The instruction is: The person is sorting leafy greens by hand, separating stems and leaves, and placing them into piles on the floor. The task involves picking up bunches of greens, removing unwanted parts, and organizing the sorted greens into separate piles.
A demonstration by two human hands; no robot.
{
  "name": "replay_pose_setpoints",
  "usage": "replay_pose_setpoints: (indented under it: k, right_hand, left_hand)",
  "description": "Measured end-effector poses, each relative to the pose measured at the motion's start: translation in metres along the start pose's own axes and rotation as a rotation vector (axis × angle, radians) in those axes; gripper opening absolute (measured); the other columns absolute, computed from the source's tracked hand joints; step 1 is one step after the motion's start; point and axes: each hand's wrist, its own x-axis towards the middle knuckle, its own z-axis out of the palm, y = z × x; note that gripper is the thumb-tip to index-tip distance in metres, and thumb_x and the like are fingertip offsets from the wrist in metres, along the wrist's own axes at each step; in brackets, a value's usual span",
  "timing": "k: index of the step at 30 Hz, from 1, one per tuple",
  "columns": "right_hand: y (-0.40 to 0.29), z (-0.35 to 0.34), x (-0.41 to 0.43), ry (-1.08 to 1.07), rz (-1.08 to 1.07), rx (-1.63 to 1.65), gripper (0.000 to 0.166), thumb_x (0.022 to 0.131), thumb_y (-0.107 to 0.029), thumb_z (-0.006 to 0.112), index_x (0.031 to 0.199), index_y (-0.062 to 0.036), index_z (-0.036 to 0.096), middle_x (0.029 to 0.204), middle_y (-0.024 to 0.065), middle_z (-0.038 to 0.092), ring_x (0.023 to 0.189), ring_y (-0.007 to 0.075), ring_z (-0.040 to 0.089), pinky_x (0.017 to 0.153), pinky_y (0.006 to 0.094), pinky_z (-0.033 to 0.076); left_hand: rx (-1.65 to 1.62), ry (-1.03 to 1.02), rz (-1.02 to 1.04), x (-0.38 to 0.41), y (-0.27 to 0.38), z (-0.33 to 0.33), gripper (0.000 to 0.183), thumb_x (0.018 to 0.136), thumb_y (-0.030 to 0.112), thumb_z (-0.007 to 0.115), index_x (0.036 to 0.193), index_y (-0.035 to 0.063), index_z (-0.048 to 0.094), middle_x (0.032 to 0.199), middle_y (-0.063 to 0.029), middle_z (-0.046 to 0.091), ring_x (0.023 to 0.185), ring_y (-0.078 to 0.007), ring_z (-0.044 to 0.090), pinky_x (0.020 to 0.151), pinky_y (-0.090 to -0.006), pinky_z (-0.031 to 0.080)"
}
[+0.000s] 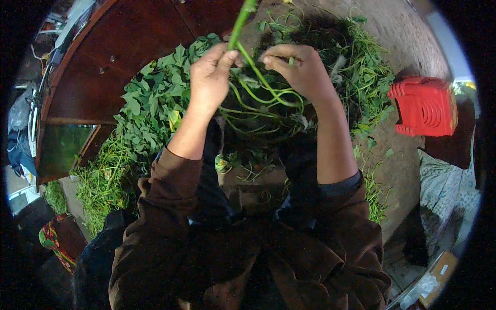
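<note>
My left hand (211, 73) pinches a thick green stem (241, 25) between thumb and fingers; it rises toward the top edge of the view. A thinner green stalk (257, 73) branches off near the grip and slants down to the right. To the right, my right hand (296, 69) is raised with thumb and forefinger drawn together. A small pale green bit (291, 61) shows at its curled fingers; whether the fingertips pinch anything is unclear. Below both hands lie loose curling vines (259, 114). Beside my left forearm is a heap of broad green leaves (155, 93).
A tangled heap of vines (372, 69) lies on the floor at right, near a red plastic stool (430, 106). Trimmed stems (106, 174) are piled at lower left. Dark reddish-brown wooden furniture (128, 50) fills the upper left. Patterned cloth (441, 190) hangs at right.
</note>
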Motion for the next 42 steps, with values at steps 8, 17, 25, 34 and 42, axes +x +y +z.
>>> replay_pose_setpoints:
  k: [8,17,25,34,42]
  right_hand:
    - [-0.013,0.011,-0.003,0.056,-0.020,-0.061,0.023,0.076,-0.020,0.066,0.089,-0.0012,0.064,0.076,0.0079,0.065,0.069,0.0104,0.058,0.064,0.0252,0.045]
    - [-0.012,0.007,-0.002,0.203,0.092,0.107,0.024,0.073,-0.023,0.069,0.084,-0.0015,0.067,0.074,0.0038,0.064,0.069,0.0092,0.055,0.067,0.0242,0.043]
    - [0.018,-0.014,0.010,0.440,0.372,-0.494,0.027,0.080,-0.025,0.062,0.103,-0.0112,0.062,0.104,0.0054,0.061,0.090,0.0161,0.058,0.075,0.0315,0.045]
    - [-0.011,0.005,-0.001,-0.035,-0.141,0.080,0.025,0.078,-0.015,0.063,0.099,-0.0022,0.060,0.077,0.0129,0.062,0.070,0.0096,0.055,0.065,0.0274,0.045]
    - [0.004,0.002,0.002,0.060,-0.345,-0.262,0.017,0.077,-0.008,0.060,0.093,-0.0057,0.063,0.086,0.0083,0.061,0.078,0.0203,0.059,0.068,0.0285,0.046]
  left_hand:
    - [-0.092,-0.046,-0.040,0.002,0.004,-0.005,0.015,0.089,0.009,0.048,0.092,-0.0018,0.058,0.075,-0.0026,0.058,0.071,-0.0096,0.053,0.071,-0.0230,0.042]
    - [-0.074,-0.040,-0.042,0.002,0.004,-0.007,0.015,0.088,0.009,0.049,0.092,-0.0022,0.058,0.072,-0.0022,0.057,0.068,-0.0088,0.052,0.066,-0.0222,0.042]
    - [-0.103,-0.130,-0.062,-0.001,-0.002,-0.003,0.015,0.088,0.012,0.050,0.089,0.0001,0.058,0.063,-0.0004,0.054,0.063,-0.0084,0.051,0.066,-0.0231,0.042]
    - [-0.170,-0.306,-0.115,-0.004,0.006,-0.002,0.019,0.088,0.019,0.051,0.085,0.0017,0.059,0.061,0.0006,0.051,0.058,-0.0087,0.047,0.059,-0.0230,0.040]
    - [-0.322,-0.469,-0.219,-0.001,0.005,-0.007,0.021,0.087,0.020,0.053,0.082,0.0007,0.059,0.062,0.0002,0.052,0.055,-0.0078,0.047,0.056,-0.0223,0.040]
